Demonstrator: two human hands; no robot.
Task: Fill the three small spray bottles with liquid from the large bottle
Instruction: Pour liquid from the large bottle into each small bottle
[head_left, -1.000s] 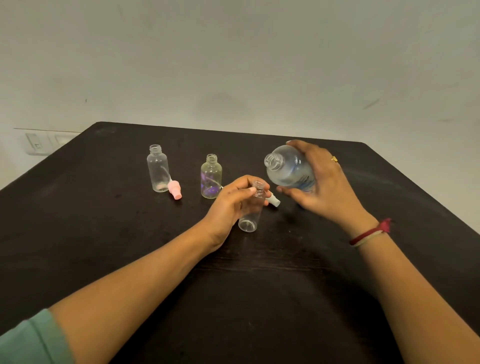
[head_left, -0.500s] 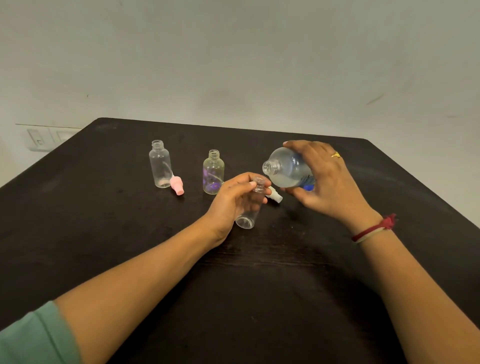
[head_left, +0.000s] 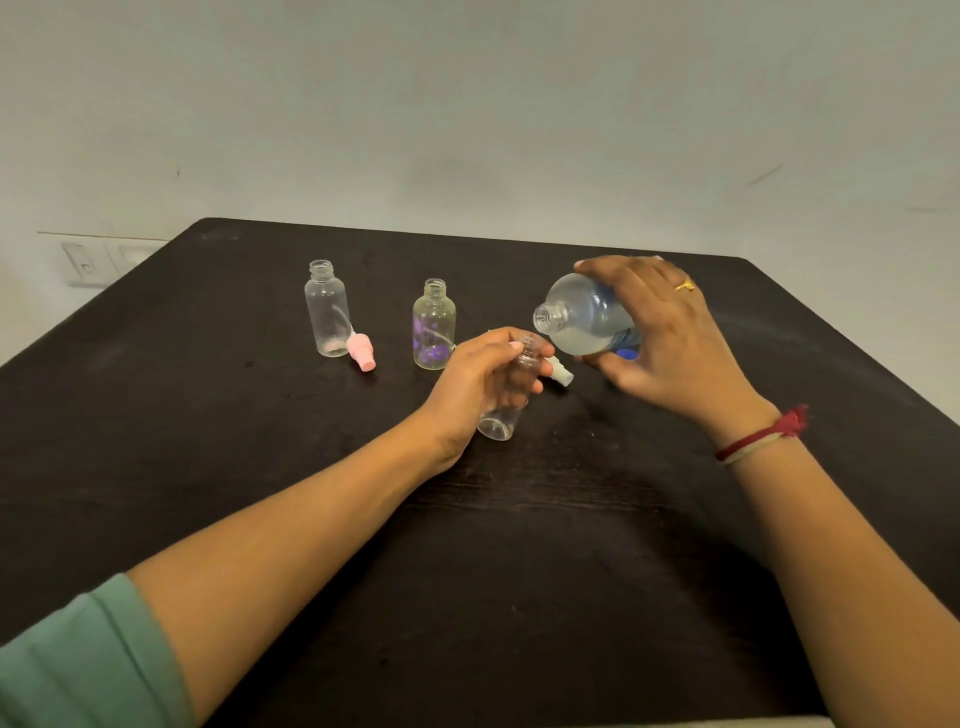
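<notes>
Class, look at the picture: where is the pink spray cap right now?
In the head view, the pink spray cap lies on the black table left of centre, beside the leftmost small bottle's base.

You're in a plain indoor room, most likely a home or a bare office; can't tell which. You work at a dark wooden table set against an off-white painted wall with a scuff mark. A white switch plate sits low on that wall at the left. The small clear bottle and pink pump cap look like household ware.
</notes>
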